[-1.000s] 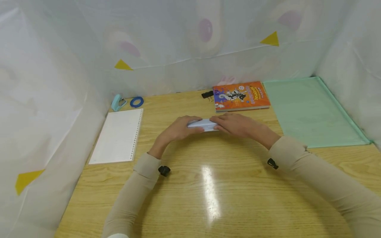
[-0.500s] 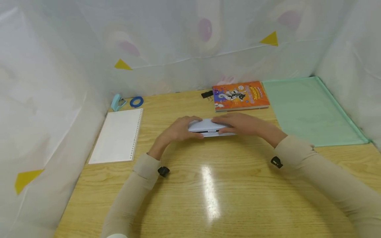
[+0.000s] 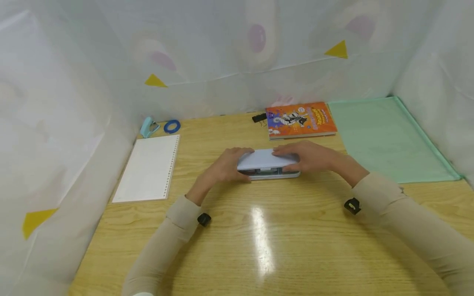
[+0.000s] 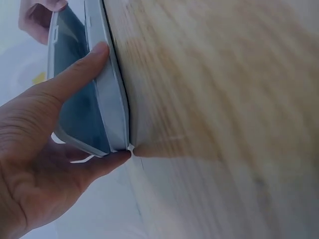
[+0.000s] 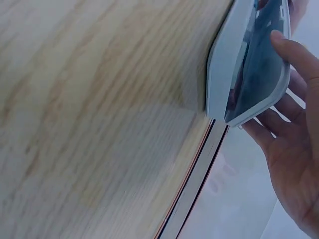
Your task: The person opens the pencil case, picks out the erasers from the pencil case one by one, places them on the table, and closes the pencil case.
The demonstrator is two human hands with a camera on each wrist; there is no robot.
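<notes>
In the head view, a pale blue hard pencil case sits mid-table with its hinged lid partly raised. Some dark contents show through the front gap. My left hand grips its left end; in the left wrist view the thumb lies on the base's front wall and a finger is at the end corner. At the other end, my right hand holds the lid, thumb on its inner edge and fingers behind its outer side.
Behind the case lie an orange book and a black binder clip. A green mat or folder covers the right side. On the left are a white spiral notebook, a light blue stapler and a blue tape roll.
The pencil case's lid has gone from nearly closed to partly raised, baring the inside. My right hand has shifted right along the case, and the case's front now appears nearer to me.
</notes>
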